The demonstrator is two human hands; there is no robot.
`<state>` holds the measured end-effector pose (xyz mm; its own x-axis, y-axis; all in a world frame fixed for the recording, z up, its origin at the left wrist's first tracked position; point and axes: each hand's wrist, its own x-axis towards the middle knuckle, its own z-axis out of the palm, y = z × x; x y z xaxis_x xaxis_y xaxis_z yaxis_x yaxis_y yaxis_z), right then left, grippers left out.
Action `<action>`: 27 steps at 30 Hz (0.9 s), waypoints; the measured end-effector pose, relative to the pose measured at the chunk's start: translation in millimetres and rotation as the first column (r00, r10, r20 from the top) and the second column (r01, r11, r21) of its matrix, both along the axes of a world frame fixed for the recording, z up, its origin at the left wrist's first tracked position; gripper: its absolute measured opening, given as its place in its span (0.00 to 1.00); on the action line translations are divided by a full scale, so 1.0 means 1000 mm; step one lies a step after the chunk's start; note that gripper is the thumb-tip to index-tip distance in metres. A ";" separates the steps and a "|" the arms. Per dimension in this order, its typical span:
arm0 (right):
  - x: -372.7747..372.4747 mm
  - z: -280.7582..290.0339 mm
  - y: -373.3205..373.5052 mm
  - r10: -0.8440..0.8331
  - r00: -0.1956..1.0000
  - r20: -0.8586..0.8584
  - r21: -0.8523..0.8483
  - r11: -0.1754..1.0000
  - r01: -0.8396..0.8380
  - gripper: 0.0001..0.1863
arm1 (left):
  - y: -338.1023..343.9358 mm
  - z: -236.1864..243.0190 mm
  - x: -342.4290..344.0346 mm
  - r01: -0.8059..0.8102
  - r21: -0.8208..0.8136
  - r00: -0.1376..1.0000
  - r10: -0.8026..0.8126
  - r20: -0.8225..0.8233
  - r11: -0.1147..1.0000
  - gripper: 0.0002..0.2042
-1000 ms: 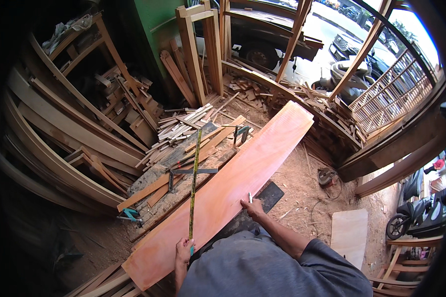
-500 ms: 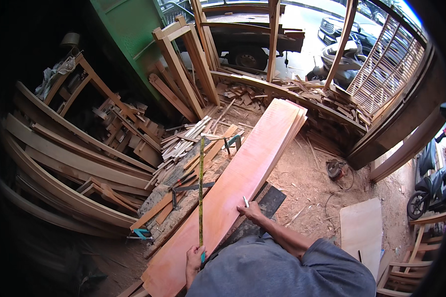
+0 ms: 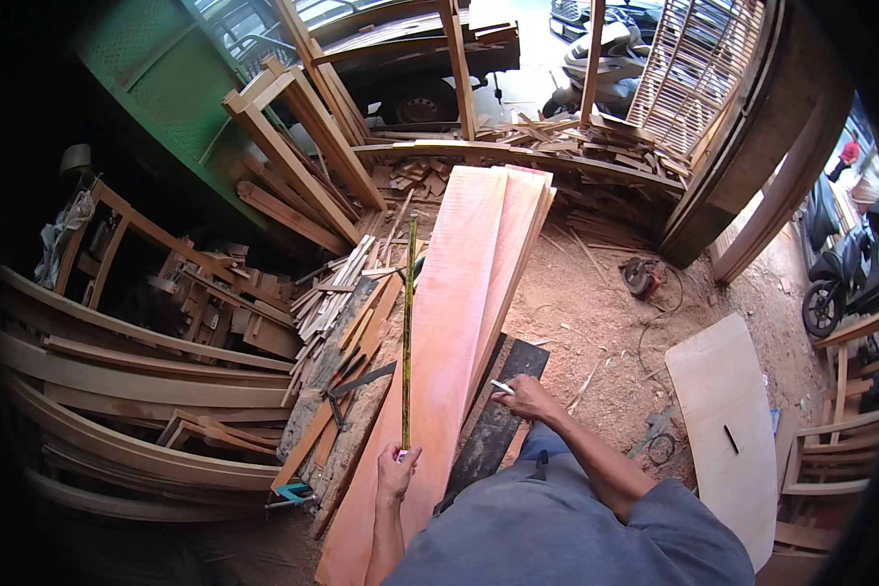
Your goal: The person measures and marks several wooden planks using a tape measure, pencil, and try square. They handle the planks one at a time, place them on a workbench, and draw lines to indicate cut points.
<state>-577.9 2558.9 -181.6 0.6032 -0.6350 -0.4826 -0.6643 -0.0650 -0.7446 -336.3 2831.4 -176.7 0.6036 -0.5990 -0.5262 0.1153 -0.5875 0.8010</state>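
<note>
Pinkish planks [image 3: 459, 244] lie lengthwise ahead of me, their far ends fanned out in a stack. My left hand [image 3: 394, 472] grips a tape measure at the near part of the top plank, with its long yellow blade [image 3: 407, 322] extended straight away from me along the plank's left side. My right hand [image 3: 527, 398] has its fingers closed on a white marker [image 3: 501, 387], to the right of the planks above a dark board [image 3: 481, 439]. A dark metal square [image 3: 352, 383] rests among narrow strips on the left, and a teal clamp [image 3: 288, 493] sits at that side's near end.
Curved timbers [image 3: 146, 439] and offcuts crowd the left. A corded power tool [image 3: 642, 276] and a pale panel [image 3: 718, 410] lie on the sawdust-covered floor at right. Wooden frames [image 3: 293, 146] stand ahead; motorbikes [image 3: 825, 283] and a person in red [image 3: 845, 156] are outside at right.
My view has swung rightward. The planks now point more straight ahead, with their layers splayed apart. My right hand with the marker has moved off the top plank to its right.
</note>
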 end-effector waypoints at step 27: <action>0.023 -0.276 -0.292 -0.972 0.199 0.126 0.834 0.213 0.510 0.14 | -0.292 -0.064 0.015 -0.057 0.508 0.883 -0.194 0.427 0.860 0.27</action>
<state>-554.7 2266.6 -457.1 0.2006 -0.6720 -0.7129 0.4578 0.7077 -0.5382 -321.7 2539.4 -241.0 0.8120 -0.3831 -0.4404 -0.2376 -0.9061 0.3501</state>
